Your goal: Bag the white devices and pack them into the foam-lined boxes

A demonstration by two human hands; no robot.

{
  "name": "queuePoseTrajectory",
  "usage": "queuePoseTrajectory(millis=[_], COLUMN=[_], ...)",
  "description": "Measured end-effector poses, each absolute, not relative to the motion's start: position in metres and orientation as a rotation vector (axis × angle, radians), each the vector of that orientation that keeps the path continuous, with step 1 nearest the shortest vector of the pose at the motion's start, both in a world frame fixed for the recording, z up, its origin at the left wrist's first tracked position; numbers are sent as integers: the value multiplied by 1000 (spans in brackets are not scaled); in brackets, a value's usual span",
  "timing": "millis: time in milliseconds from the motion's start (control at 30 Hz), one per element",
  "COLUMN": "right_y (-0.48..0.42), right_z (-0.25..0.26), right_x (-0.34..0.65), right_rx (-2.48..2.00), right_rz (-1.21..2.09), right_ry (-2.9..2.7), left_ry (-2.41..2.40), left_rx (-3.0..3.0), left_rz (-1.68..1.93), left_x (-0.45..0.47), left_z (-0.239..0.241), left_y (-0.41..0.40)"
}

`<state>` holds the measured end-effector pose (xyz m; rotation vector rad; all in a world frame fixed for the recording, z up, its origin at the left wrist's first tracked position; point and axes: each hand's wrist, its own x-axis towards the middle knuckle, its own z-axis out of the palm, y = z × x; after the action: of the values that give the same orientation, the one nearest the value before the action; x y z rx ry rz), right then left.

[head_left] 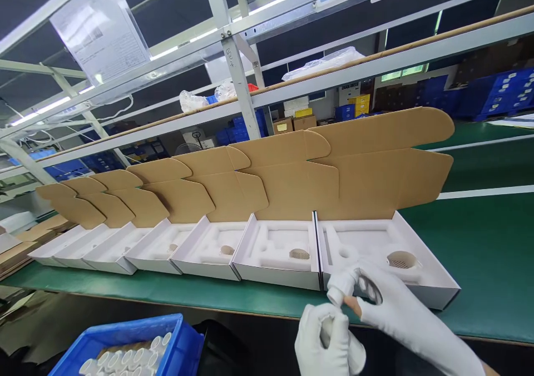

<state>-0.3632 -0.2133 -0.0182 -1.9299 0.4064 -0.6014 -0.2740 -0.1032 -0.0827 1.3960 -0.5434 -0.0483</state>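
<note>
Both my hands wear white gloves at the near edge of the green bench. My right hand (387, 303) pinches a small white plastic adapter part (342, 288) just in front of the nearest open box (434, 287). That box has a white foam insert with a round beige mesh piece (401, 260) set in it. My left hand (323, 340) is lower, below the bench edge, its fingers closed round another white cylindrical part (354, 354).
Several open white boxes with brown cardboard lids (292, 181) stand in a row on the green bench (492, 253), running to the far left. A blue bin (175, 342) of white cylindrical parts sits at the lower left. Metal shelving runs overhead.
</note>
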Motion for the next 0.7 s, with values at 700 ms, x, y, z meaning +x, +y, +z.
queuePoseTrajectory(millis=[700], right_y=[-200], right_z=[-50], right_x=[-353], right_rx=[-1650], right_rz=[-538], right_ry=[162], left_ry=[-563], left_rx=[1310], left_rz=[-510], left_x=[-251], left_z=[-101], left_y=[-106])
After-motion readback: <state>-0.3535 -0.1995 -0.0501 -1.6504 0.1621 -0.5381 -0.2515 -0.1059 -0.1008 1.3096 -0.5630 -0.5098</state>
